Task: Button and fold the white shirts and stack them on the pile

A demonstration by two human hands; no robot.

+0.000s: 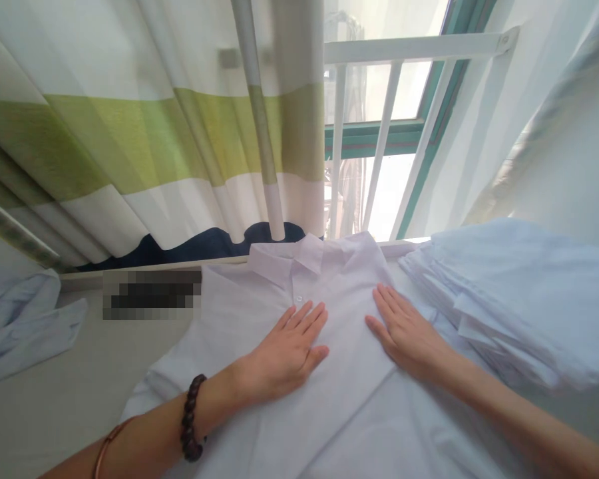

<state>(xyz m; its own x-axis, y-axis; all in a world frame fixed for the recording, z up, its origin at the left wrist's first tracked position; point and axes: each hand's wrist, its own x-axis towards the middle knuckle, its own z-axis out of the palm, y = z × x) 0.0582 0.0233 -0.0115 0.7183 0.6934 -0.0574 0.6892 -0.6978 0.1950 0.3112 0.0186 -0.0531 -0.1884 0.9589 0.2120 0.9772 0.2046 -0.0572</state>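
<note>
A white collared shirt [339, 406] lies spread out front side up, its collar at the far edge and a small button below the collar. My left hand [292, 349] rests flat on the shirt's front just below that button, fingers extended; a dark beaded bracelet and a thin copper-coloured bangle are on this arm. On the right part of the chest, near the shoulder, my right hand [404, 326] lies flat with its fingers stretched out. Neither hand grips the cloth.
A stack of folded white cloth [539, 299] stands at the right, beside the shirt. Crumpled pale cloth [24, 319] lies at the far left. A pixelated dark patch shows left of the collar. Behind are a white and green curtain [144, 140], a white railing [414, 50] and a window.
</note>
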